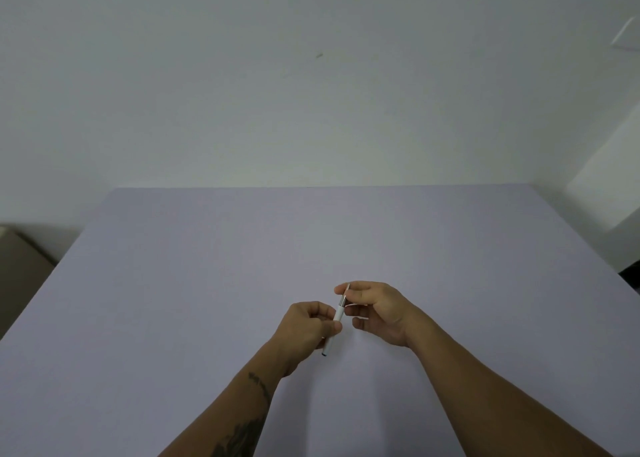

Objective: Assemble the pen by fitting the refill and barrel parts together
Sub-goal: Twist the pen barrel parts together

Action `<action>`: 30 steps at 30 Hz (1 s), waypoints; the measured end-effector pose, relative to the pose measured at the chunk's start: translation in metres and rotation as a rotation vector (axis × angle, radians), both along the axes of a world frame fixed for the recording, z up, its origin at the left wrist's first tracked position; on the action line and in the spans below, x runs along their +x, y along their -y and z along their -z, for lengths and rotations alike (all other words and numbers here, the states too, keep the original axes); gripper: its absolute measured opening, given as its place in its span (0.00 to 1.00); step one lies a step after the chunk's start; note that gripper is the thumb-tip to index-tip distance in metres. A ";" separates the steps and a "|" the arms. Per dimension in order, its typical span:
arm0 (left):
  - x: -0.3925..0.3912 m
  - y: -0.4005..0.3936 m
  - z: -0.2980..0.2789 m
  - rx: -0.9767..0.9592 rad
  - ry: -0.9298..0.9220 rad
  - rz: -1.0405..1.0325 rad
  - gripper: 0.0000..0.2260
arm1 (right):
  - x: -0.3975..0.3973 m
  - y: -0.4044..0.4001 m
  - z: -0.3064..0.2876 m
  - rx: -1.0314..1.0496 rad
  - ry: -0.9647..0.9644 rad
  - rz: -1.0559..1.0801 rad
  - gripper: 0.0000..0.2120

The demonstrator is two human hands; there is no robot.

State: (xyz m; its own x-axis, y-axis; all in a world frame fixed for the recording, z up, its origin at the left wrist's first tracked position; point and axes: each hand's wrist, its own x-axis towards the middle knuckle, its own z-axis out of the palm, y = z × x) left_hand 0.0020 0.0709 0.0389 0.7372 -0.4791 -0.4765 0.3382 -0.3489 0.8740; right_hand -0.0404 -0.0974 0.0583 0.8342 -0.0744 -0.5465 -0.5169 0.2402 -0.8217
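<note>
Pale lilac table (207, 283) fills the lower half of the view, backed by a plain off-white wall (311, 93). Both hands are raised over the table's near centre, and the pen is the reference point for everything noted below.

Left hand (304, 328): grip closed around the pen (337, 314), thumb and fingers wrapped on the lower half of the white barrel. A short length of barrel with a dark end projects below this hand, toward the person.

Right hand (377, 309): grip pinched together on the pen's upper, metallic end, thumb and forefinger tips meeting around the thin silver section. The remaining fingers are curled loosely beside the pen, not touching it as far as can be seen.

The pen itself is held off the table, tilted, its silver tip pointing up and away from the person and its dark end down and toward them. A narrow silver band sits where white barrel meets the metal front section. Whether the joint there is fully seated cannot be told; the parts are too small.

Further out from the pen: both forearms are bare, and the left forearm (242, 422) carries dark tattoo marks. Far left of the pen, beyond the table edge, stands a brown box (17, 276). Far right, a white panel (606, 193) leans near the wall.
</note>
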 end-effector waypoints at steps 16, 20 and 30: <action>0.002 0.002 -0.004 0.000 -0.008 0.030 0.04 | 0.000 0.004 0.000 -0.019 -0.044 0.001 0.08; 0.005 0.001 -0.004 0.015 0.002 0.027 0.04 | -0.001 0.005 0.001 0.008 -0.016 0.017 0.11; 0.005 0.001 -0.003 -0.006 -0.017 -0.006 0.03 | 0.004 0.001 0.003 -0.159 -0.012 0.065 0.07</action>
